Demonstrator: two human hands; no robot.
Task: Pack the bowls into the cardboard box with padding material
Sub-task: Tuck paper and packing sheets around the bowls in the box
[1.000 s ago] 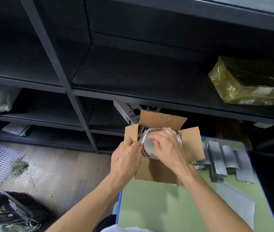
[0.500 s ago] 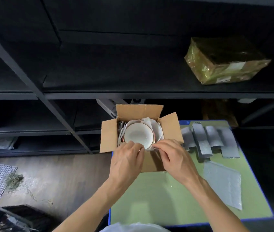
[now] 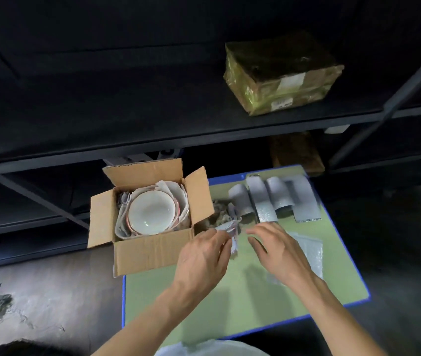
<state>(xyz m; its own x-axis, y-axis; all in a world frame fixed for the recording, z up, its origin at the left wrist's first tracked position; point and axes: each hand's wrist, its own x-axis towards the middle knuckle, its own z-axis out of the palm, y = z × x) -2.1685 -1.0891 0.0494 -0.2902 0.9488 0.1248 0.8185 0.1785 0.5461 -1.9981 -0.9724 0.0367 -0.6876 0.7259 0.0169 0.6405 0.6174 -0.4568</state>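
An open cardboard box (image 3: 150, 249) stands at the left end of the green table (image 3: 242, 291), overhanging its edge. Inside lie white bowls (image 3: 151, 211) with a reddish rim, stacked and wrapped in grey-white padding sheets (image 3: 182, 199). To the right of the box, my left hand (image 3: 204, 255) pinches a small crumpled grey padding piece (image 3: 230, 228) just above the table. My right hand (image 3: 278, 250) hovers beside it, fingers spread and relaxed, holding nothing.
Several curled grey foam padding sheets (image 3: 273, 199) lie at the table's far right, and a flat bubble-wrap sheet (image 3: 312, 247) lies under my right wrist. Dark metal shelving (image 3: 204, 134) rises behind, with a taped brown parcel (image 3: 278, 73) on it. Wooden floor lies left.
Both hands have left the box and moved right over the table. The bowl, covered by my hands a second ago, now lies exposed. My left hand has taken hold of a crumpled padding piece.
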